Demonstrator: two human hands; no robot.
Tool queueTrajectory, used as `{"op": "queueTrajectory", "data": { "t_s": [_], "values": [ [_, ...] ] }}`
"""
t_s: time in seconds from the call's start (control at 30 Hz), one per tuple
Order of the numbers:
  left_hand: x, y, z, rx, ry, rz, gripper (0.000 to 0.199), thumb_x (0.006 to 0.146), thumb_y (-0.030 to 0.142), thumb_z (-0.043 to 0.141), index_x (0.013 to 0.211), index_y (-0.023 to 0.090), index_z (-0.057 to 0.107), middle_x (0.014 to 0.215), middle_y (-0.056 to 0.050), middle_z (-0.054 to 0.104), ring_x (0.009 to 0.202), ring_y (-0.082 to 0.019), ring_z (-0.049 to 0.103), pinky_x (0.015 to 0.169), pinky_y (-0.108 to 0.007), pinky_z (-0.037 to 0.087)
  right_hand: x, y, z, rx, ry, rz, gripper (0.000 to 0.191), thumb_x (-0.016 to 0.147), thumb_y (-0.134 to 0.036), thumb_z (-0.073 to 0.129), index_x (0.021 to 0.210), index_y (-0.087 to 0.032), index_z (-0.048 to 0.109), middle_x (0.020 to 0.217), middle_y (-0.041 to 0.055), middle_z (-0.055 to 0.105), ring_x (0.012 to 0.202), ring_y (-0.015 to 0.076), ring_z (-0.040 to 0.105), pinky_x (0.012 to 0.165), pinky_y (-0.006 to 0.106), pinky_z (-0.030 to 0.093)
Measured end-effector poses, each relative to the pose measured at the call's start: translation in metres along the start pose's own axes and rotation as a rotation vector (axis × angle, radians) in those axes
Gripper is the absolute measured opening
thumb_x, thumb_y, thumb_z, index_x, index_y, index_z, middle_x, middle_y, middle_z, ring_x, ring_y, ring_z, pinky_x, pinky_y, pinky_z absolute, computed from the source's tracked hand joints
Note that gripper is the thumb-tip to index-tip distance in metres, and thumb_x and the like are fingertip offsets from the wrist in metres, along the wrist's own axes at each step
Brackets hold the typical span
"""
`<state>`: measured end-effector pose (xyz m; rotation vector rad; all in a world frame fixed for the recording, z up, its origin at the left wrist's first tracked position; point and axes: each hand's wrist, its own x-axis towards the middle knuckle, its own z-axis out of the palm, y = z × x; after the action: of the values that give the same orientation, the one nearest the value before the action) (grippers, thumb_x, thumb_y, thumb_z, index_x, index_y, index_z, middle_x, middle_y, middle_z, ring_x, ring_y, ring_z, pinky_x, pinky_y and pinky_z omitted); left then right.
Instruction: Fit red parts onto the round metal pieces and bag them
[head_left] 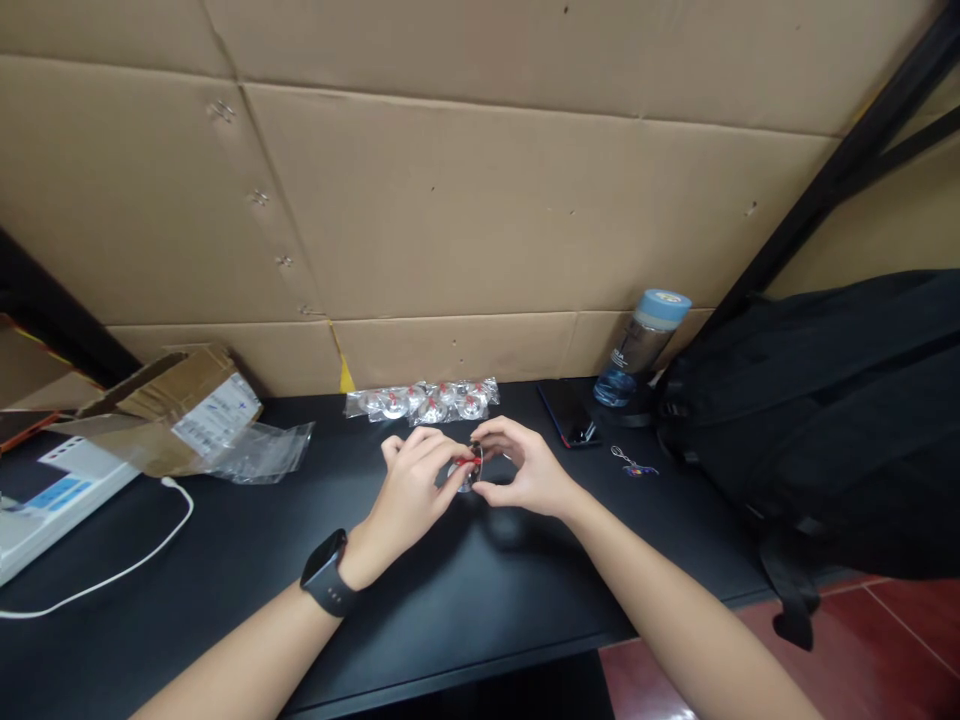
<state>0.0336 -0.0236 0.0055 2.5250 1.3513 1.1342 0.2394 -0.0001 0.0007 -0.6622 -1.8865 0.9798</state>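
Together, both hands on metal disc

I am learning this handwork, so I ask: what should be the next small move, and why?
Perhaps gently pull the red part with the left hand, steadying the shiny round item with the right hand: the left fingertips are at the red part, the right ones at the item's edge.
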Motion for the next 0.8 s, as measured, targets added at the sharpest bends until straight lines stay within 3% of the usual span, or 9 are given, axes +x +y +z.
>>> {"op": "queueTrajectory", "data": {
  "t_s": [0.37,0.8],
  "values": [
    [0.0000,0.0008,0.0011,-0.049,-0.026,-0.106,0.006,0.095,0.023,0.062,0.093,0.024,0.068,0.096,0.001,0.072,0.099,-0.019,0.060,0.079,-0.037,0.025,-0.0007,-0.0024,0.0005,-0.065,0.049,-0.033,0.053,0.072,-0.017,0.080,0.121,-0.022,0.062,0.117,0.0073,0.071,0.107,0.0234,0.069,0.089,0.036,0.058],
    [0.0002,0.0003,0.0020,-0.082,-0.032,-0.141,0.009,0.094,0.021,0.060,0.090,0.024,0.068,0.094,0.000,0.071,0.098,-0.021,0.060,0.079,-0.036,0.027,0.0000,-0.0066,0.0016,-0.114,0.059,-0.037,0.048,0.074,-0.023,0.083,0.118,-0.023,0.064,0.115,0.0063,0.072,0.103,0.0220,0.070,0.087,0.034,0.058]
  ]
}}
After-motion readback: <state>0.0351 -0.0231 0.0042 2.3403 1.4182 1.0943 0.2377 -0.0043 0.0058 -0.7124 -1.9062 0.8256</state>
